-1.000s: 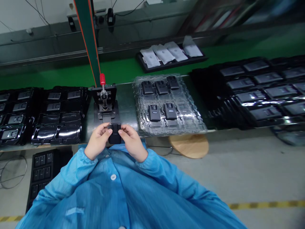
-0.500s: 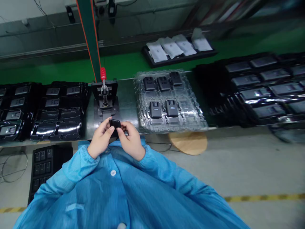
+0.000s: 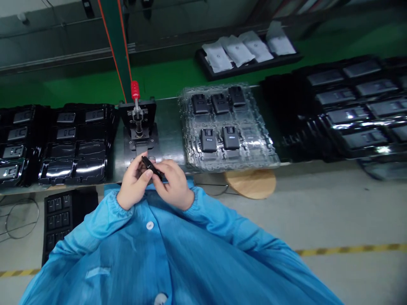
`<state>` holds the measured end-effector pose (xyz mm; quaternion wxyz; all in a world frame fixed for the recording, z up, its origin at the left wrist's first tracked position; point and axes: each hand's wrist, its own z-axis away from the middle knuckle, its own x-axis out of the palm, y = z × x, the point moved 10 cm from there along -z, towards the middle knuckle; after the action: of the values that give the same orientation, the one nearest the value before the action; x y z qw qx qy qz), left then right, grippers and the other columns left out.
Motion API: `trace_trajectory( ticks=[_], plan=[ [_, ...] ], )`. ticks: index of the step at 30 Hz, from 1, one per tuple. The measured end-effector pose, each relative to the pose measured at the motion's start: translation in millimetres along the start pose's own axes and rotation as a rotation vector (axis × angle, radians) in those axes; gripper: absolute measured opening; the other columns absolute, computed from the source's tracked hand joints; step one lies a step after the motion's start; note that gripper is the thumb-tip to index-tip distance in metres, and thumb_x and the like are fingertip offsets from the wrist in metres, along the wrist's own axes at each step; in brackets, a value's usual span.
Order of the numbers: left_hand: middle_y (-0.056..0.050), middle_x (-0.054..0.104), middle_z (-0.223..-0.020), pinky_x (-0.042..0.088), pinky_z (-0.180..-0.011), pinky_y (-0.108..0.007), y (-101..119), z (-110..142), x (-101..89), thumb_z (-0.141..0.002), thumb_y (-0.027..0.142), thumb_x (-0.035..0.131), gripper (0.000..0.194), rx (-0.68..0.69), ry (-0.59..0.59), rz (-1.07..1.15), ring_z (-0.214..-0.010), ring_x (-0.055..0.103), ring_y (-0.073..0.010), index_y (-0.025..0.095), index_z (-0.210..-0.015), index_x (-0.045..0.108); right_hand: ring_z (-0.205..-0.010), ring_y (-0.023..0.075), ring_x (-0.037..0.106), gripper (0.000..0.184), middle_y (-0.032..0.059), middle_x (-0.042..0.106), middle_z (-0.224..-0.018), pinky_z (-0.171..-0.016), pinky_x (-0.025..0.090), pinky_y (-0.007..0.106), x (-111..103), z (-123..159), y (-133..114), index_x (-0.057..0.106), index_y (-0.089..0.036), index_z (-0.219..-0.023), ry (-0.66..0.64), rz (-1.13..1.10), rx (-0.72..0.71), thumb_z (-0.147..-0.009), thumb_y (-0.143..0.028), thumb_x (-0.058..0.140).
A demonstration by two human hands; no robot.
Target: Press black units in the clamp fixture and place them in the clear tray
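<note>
In the head view, a left hand [image 3: 132, 186] and a right hand [image 3: 174, 186] hold one small black case [image 3: 150, 166] between them, fingers and thumbs closed on it from both sides. The case is tilted nearly edge-on, in front of the person's blue jacket [image 3: 127, 254] and just on the near side of a single clamp [image 3: 138, 123] with a red handle.

The clamp stands on a dark green bench [image 3: 171, 112]. Behind the bench runs a brighter green surface [image 3: 165, 78], crossed by one green post [image 3: 115, 42] with orange edges. A round wooden stool [image 3: 251, 184] sits below the near edge, and one yellow-and-black stripe [image 3: 349, 250] crosses the grey floor [image 3: 318, 203].

The clear tray [image 3: 253, 137] right of the clamp carries five black cases, three in the back row and two in front. Four white bags [image 3: 219, 57] lie in the long black tray [image 3: 254, 69] farther back. Left of the clamp, the nearer dark tray [image 3: 59, 168] carries three grey pieces [image 3: 66, 133].
</note>
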<state>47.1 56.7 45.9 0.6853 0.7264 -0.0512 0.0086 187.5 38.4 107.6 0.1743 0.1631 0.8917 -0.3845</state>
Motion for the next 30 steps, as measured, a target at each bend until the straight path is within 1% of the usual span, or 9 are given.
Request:
trace_trajectory(
  ticks=[4, 7, 10, 13, 17, 22, 28, 30],
  plan=[
    [-0.015, 0.074, -0.134, 0.058, -0.108, -0.046, 17.3, 7.2, 10.6, -0.098, 0.054, 0.073, 0.066, 0.148, -0.084, 0.031, -0.124, 0.072, -0.03, 0.023, -0.154, 0.055, -0.097, 0.0264, 0.068, 0.044, 0.0098, 0.07, -0.108, -0.081, 0.061, 0.045, -11.6, 3.8, -14.1, 0.06, -0.026, -0.138, 0.03, 0.008, -0.133, -0.095, -0.017, 0.065],
    [-0.015, 0.075, -0.133, 0.059, -0.106, -0.046, 28.2, 10.5, 16.5, -0.097, 0.057, 0.073, 0.068, 0.238, -0.124, 0.023, -0.121, 0.074, -0.0301, 0.024, -0.155, 0.056, -0.091, 0.0253, 0.066, 0.047, 0.0077, 0.069, -0.104, -0.078, 0.059, 0.044, -18.9, 6.3, -22.0, 0.059, -0.027, -0.141, 0.035, -0.011, -0.183, -0.095, -0.02, 0.067],
    [-0.014, 0.077, -0.129, 0.06, -0.105, -0.046, 33.8, 12.2, 21.6, -0.097, 0.06, 0.071, 0.068, 0.291, -0.143, 0.03, -0.118, 0.075, -0.0297, 0.026, -0.155, 0.057, -0.091, 0.0248, 0.065, 0.044, 0.0071, 0.068, -0.102, -0.076, 0.058, 0.044, -27.8, 6.4, -29.8, 0.059, -0.026, -0.139, 0.059, -0.002, -0.209, -0.096, -0.023, 0.067],
    [-0.014, 0.078, -0.126, 0.06, -0.105, -0.047, 31.0, 13.1, 25.5, -0.097, 0.063, 0.069, 0.069, 0.283, -0.137, 0.065, -0.117, 0.075, -0.0308, 0.025, -0.153, 0.059, -0.09, 0.0243, 0.065, 0.036, 0.0062, 0.069, -0.102, -0.075, 0.058, 0.043, -35.7, 4.6, -35.5, 0.06, -0.027, -0.133, 0.074, 0.013, -0.212, -0.098, -0.026, 0.067],
    [-0.014, 0.078, -0.127, 0.061, -0.103, -0.049, 23.5, 14.5, 31.6, -0.095, 0.064, 0.07, 0.069, 0.244, -0.138, 0.136, -0.115, 0.075, -0.0316, 0.025, -0.152, 0.06, -0.087, 0.0233, 0.064, 0.028, 0.0056, 0.068, -0.098, -0.074, 0.056, 0.042, -43.6, 3.3, -40.1, 0.062, -0.025, -0.124, 0.069, 0.028, -0.215, -0.097, -0.025, 0.069],
    [-0.013, 0.077, -0.127, 0.061, -0.104, -0.048, 22.5, 14.3, 38.5, -0.095, 0.063, 0.071, 0.068, 0.228, -0.153, 0.191, -0.116, 0.075, -0.0317, 0.026, -0.151, 0.061, -0.087, 0.0234, 0.064, 0.028, 0.0056, 0.068, -0.097, -0.074, 0.055, 0.042, -47.7, 4.0, -39.9, 0.062, -0.023, -0.123, 0.048, 0.031, -0.213, -0.096, -0.024, 0.07],
    [-0.014, 0.077, -0.126, 0.061, -0.104, -0.047, 24.1, 11.7, 40.6, -0.096, 0.062, 0.071, 0.067, 0.23, -0.14, 0.186, -0.115, 0.075, -0.0309, 0.023, -0.149, 0.062, -0.086, 0.0225, 0.065, 0.023, 0.0055, 0.069, -0.097, -0.073, 0.057, 0.041, -47.9, 3.0, -36.1, 0.062, -0.023, -0.12, 0.061, 0.045, -0.203, -0.098, -0.026, 0.069],
    [-0.014, 0.078, -0.124, 0.061, -0.103, -0.046, 25.6, 10.9, 39.4, -0.095, 0.062, 0.072, 0.067, 0.243, -0.129, 0.152, -0.114, 0.075, -0.0304, 0.023, -0.148, 0.062, -0.087, 0.0229, 0.066, 0.023, 0.0058, 0.069, -0.098, -0.073, 0.059, 0.042, -50.0, 2.8, -33.3, 0.062, -0.023, -0.121, 0.074, 0.022, -0.179, -0.099, -0.028, 0.068]
  ],
)
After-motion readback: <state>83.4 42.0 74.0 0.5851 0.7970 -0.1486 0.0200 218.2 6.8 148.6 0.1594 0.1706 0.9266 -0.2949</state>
